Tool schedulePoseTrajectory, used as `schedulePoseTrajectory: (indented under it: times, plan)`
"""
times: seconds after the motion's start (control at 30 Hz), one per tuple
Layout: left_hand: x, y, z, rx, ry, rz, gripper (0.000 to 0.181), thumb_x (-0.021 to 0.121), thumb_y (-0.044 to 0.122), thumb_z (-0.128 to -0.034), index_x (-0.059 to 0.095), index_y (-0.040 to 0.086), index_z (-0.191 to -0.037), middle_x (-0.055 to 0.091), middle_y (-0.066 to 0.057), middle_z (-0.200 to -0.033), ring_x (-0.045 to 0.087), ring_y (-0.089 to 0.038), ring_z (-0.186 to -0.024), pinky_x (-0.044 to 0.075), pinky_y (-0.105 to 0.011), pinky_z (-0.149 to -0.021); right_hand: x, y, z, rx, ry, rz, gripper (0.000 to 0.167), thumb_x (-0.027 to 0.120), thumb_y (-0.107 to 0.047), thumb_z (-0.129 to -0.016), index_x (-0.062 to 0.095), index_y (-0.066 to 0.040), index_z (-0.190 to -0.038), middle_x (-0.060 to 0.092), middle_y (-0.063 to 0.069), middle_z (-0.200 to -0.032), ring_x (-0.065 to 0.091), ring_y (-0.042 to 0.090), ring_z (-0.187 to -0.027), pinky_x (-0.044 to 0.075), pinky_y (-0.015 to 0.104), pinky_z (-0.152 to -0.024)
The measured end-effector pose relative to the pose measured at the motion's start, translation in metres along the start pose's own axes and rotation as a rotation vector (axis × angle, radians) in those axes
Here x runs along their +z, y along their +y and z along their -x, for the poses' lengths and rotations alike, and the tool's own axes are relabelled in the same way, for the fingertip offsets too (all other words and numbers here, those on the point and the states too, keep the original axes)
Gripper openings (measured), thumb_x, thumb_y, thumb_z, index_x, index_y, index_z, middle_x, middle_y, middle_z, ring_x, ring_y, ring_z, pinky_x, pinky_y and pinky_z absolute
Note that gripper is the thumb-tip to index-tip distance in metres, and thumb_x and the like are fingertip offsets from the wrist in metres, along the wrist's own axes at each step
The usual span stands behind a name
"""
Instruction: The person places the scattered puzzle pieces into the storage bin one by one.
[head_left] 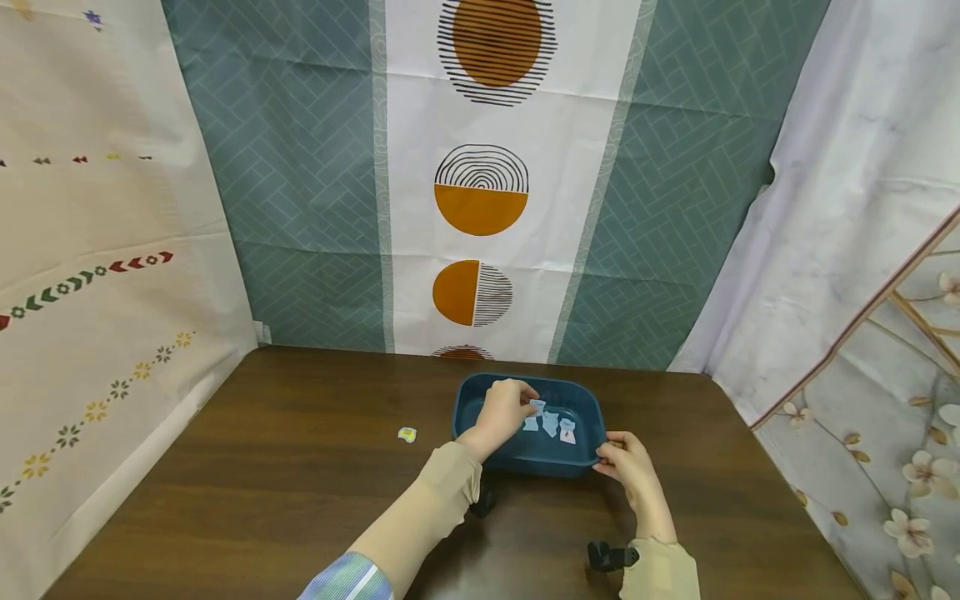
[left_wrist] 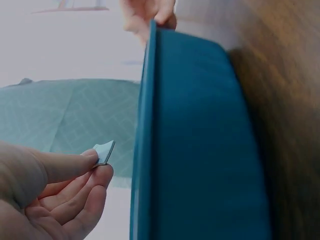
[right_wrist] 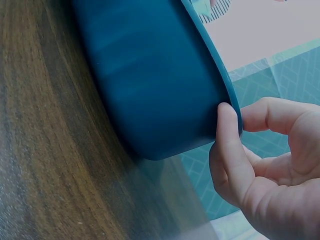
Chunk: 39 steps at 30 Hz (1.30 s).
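Observation:
A dark blue rectangular plastic tub (head_left: pixel 512 461) stands on the wooden table. Above its inside, my left hand (head_left: pixel 501 415) pinches a small flat pale-blue piece (left_wrist: pixel 104 152) between thumb and fingertips, clear of the rim in the left wrist view. Several similar pale pieces, among them a light-blue piece (head_left: pixel 550 423) and a white-and-blue piece (head_left: pixel 567 432), lie on the tub's floor. At the near right corner my right hand (head_left: pixel 628 468) grips the rim, thumb and fingers on either side of the tub wall (right_wrist: pixel 150 75).
On the table (head_left: pixel 330 450), left of the tub, lies a small yellow-and-white piece (head_left: pixel 407 434). A patterned curtain (head_left: pixel 315 183) hangs behind the table, with a white floral cloth (head_left: pixel 847 400) at the right and a cream cloth (head_left: pixel 112 250) at the left.

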<state>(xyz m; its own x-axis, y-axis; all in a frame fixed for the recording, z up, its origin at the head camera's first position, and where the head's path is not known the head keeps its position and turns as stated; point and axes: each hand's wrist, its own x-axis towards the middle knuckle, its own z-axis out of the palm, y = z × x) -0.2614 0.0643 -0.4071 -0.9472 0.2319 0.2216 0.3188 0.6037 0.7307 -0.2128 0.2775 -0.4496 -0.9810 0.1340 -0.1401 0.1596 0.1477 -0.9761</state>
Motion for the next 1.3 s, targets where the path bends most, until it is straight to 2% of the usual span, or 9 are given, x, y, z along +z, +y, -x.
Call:
schedulePoseTrajectory:
  times: [0.33, 0.73, 1.07, 1.3]
  plan:
    - [0.022, 0.006, -0.004, 0.013, -0.091, 0.011, 0.016, 0.069, 0.005, -0.0894, 0.075, 0.002, -0.103, 0.074, -0.01, -0.098, 0.069, -0.018, -0.085, 0.057, -0.025, -0.071, -0.001, -0.003, -0.002, -0.001, 0.0, -0.003, 0.048, 0.052, 0.003, -0.087, 0.036, 0.019, -0.129, 0.052, 0.011, -0.092, 0.052, 0.013, -0.074, 0.054, 0.017, -0.064]
    - [0.046, 0.007, -0.01, 0.047, -0.173, -0.071, 0.014, 0.07, 0.002, -0.0874, 0.076, 0.003, -0.1, 0.073, -0.008, -0.093, 0.066, -0.016, -0.083, 0.056, -0.024, -0.073, -0.002, -0.002, -0.004, 0.002, -0.003, -0.015, 0.047, 0.052, 0.003, -0.088, 0.036, 0.019, -0.129, 0.052, 0.01, -0.091, 0.052, 0.012, -0.073, 0.054, 0.017, -0.062]
    - [0.059, 0.006, -0.013, 0.057, -0.244, -0.146, 0.014, 0.07, -0.003, -0.0847, 0.077, 0.004, -0.095, 0.075, -0.005, -0.091, 0.069, -0.016, -0.083, 0.055, -0.021, -0.068, -0.004, 0.0, -0.005, -0.001, -0.002, -0.017, 0.046, 0.052, 0.003, -0.087, 0.037, 0.018, -0.128, 0.051, 0.008, -0.089, 0.051, 0.012, -0.073, 0.054, 0.018, -0.063]
    - [0.063, 0.007, -0.014, 0.069, -0.326, -0.221, 0.015, 0.072, -0.001, -0.0826, 0.079, 0.006, -0.094, 0.076, -0.003, -0.092, 0.068, -0.012, -0.085, 0.053, -0.019, -0.073, -0.003, 0.0, -0.005, 0.0, -0.002, -0.014, 0.046, 0.052, 0.003, -0.088, 0.037, 0.018, -0.128, 0.051, 0.008, -0.088, 0.051, 0.012, -0.073, 0.054, 0.017, -0.063]
